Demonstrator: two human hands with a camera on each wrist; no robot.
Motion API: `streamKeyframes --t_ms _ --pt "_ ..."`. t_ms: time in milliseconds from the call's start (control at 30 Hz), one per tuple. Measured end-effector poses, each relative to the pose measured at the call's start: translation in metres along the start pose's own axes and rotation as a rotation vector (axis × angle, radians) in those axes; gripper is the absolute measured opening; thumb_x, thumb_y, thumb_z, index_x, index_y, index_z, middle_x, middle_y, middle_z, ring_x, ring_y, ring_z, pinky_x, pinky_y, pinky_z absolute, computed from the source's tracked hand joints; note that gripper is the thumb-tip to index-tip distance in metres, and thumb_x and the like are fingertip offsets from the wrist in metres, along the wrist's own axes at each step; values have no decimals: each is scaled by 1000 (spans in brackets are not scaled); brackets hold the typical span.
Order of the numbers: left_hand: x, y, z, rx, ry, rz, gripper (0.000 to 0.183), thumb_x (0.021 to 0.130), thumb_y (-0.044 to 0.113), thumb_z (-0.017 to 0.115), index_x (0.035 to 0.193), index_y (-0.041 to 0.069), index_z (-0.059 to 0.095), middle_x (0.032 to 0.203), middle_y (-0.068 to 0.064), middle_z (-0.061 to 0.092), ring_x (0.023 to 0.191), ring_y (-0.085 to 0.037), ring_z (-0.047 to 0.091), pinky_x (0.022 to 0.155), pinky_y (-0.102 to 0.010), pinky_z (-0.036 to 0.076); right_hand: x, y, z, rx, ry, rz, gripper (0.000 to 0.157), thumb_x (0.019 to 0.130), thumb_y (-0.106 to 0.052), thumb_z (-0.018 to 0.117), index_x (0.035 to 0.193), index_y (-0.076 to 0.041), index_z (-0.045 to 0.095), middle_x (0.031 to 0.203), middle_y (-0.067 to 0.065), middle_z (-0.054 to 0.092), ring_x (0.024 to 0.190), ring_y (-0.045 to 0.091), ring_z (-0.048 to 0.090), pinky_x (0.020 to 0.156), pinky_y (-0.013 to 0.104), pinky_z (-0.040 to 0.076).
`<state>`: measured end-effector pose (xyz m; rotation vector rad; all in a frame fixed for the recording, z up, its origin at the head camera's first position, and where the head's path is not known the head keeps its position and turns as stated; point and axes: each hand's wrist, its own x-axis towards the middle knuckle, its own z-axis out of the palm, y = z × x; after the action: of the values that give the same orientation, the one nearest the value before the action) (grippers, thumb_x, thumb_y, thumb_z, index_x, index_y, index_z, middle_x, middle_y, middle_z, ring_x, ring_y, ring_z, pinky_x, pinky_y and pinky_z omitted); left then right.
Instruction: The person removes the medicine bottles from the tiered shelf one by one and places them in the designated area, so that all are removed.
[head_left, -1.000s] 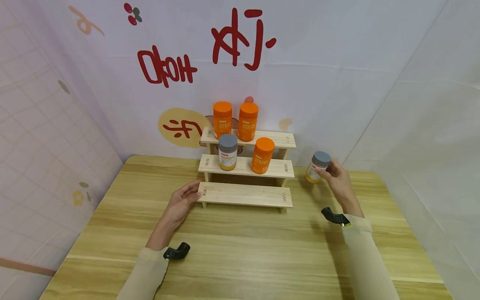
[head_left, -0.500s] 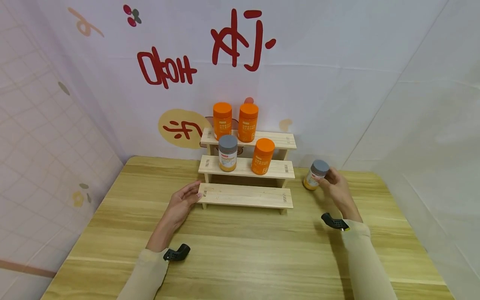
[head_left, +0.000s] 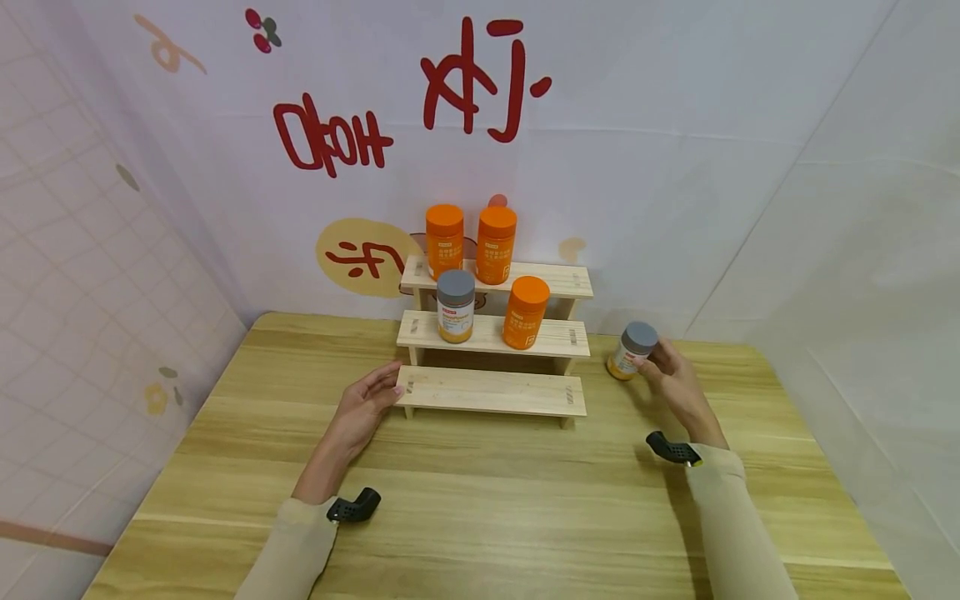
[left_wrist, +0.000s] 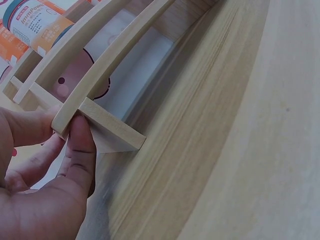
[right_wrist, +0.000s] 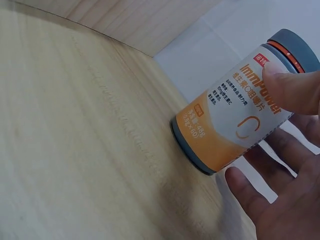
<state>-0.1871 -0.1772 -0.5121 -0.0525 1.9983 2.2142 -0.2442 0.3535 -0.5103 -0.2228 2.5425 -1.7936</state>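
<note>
My right hand [head_left: 675,383] grips a grey-lidded vitamin bottle [head_left: 632,350] with a white and orange label, right of the wooden shelf. In the right wrist view the thumb presses the label of this bottle [right_wrist: 235,110] near the lid; its base is at the tabletop, full contact unclear. My left hand [head_left: 362,410] pinches the left end of the lowest board of the three-step wooden shelf [head_left: 491,390]. In the left wrist view thumb and fingers hold that board end [left_wrist: 67,117]. A second grey-lidded bottle [head_left: 456,308] and an orange bottle [head_left: 525,315] stand on the middle step.
Two more orange bottles [head_left: 446,242] stand on the top step, toward the left. The shelf is at the back of a wood-grain table [head_left: 495,508], close to a printed white wall sheet [head_left: 637,167]. Another sheet [head_left: 885,275] hangs along the right side.
My right hand has brought the grey-lidded bottle slightly toward me and down to the table area; over the last half second it barely moves. My left hand stays on the shelf.
</note>
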Motion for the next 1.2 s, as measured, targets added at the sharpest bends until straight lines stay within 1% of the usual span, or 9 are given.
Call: streamKeyframes --t_ms 267,433,567,633,767,967,1033,1100,1200 --pt "-1 2 -1 1 -11 -4 57 101 3 62 154 2 43 133 -14 55 110 -5 60 90 -15 52 -7 -10 0 -34 37 46 64 104 -34 62 160 -21 35 139 -5 56 123 2 51 95 11 45" --pt "0 4 1 9 -8 -7 56 101 3 61 154 2 43 132 -12 56 110 -5 60 90 -15 52 -8 -20 -2 -61 58 87 70 104 -39 61 163 -24 27 150 6 51 130 5 48 105 27 42" --pt "-1 4 1 14 -4 -12 56 101 3 61 154 2 43 131 -12 55 110 -5 59 89 -15 52 -9 -30 -3 -92 72 81 72 104 -41 60 164 -25 24 160 16 41 137 18 47 111 49 38" --pt "-1 3 0 11 -1 -13 55 101 2 61 154 3 44 131 -13 54 110 -5 58 89 -15 52 -9 -35 -3 -109 76 66 71 104 -41 60 164 -26 25 162 18 39 140 24 45 113 53 37" --pt "-1 1 -1 13 -1 -14 55 101 3 61 153 3 45 133 -14 54 110 -6 58 89 -15 52 -10 -44 -4 -142 75 28 69 104 -39 59 164 -29 25 165 17 35 145 31 40 113 41 39" --pt "0 0 -2 18 -3 -22 55 101 3 61 154 4 44 140 -18 51 112 -4 58 91 -14 51 -13 -56 -5 -135 67 -35 71 104 -35 61 164 -30 23 166 14 33 149 37 34 104 10 40" --pt "0 1 -2 16 -3 -24 55 101 3 61 154 4 44 141 -20 51 111 -4 58 90 -14 51 -14 -61 -4 -134 67 -54 71 104 -34 61 164 -29 23 166 15 32 150 38 32 113 15 38" --pt "0 1 -2 20 -2 -24 55 101 3 61 154 4 44 141 -20 50 111 -4 58 90 -14 51 -13 -67 -4 -134 69 -70 71 104 -32 62 164 -29 23 166 15 32 151 38 30 123 31 33" --pt "0 1 -1 23 -4 -22 55 102 3 60 154 3 44 140 -20 51 110 -4 59 90 -14 51 -13 -74 -3 -126 73 -83 71 104 -28 63 164 -29 24 166 17 32 153 37 29 124 57 25"
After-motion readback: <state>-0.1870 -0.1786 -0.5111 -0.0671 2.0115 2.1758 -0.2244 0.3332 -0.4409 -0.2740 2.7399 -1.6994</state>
